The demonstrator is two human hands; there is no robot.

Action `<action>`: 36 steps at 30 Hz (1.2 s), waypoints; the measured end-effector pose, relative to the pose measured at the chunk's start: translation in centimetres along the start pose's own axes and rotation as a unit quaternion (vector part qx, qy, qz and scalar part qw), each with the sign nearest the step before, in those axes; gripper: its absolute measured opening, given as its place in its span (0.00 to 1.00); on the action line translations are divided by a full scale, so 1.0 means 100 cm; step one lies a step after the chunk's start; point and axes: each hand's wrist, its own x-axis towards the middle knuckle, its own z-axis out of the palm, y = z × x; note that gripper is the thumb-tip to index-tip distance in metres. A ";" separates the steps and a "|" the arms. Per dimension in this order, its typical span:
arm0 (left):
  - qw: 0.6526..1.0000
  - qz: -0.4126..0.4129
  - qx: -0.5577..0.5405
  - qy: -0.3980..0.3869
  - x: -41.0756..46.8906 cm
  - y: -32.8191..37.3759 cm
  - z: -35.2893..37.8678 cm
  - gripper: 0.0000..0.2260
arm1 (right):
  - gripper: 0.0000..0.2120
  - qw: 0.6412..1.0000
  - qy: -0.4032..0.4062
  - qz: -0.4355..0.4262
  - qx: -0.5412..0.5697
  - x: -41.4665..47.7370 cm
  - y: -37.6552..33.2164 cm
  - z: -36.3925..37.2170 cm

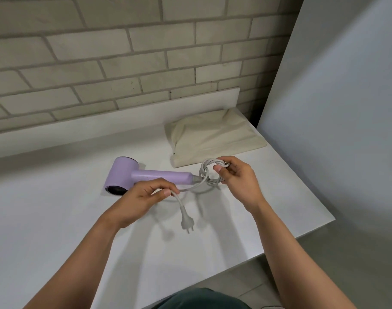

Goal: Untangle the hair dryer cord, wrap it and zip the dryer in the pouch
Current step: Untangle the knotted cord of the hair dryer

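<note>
**Both hands on a knotted cord, dryer lying on the desk**

The lilac hair dryer (146, 175) lies on its side on the white desk (56, 219), with its dark nozzle end facing the person and its handle pointing right. The grey cord (204, 175) leaves the end of the handle and at once runs into a twisted bundle of loops.

The 2 hands hold the cord at different places. The right hand (237, 179) has its fingers curled round the top of the tangled loops and its thumb pressed against them, holding the bundle just above the desk beside the handle's end. The left hand (143, 197) pinches a free stretch of the cord between thumb and fingertips. From that pinch the cord drops to the plug (186, 224), which hangs with its 2 pins pointing down and casts a shadow on the desk.

The cream fabric pouch (212, 139) lies flat at the far right corner of the desk, just behind the right hand and apart from the dryer. A pale brick wall (101, 52) runs behind the desk, and a plain white panel (335, 97) stands to the right.
</note>
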 end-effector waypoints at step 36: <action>0.903 0.204 0.374 0.062 0.094 0.056 0.008 0.17 | 0.08 0.992 0.005 -0.067 0.104 0.005 -0.023 -0.004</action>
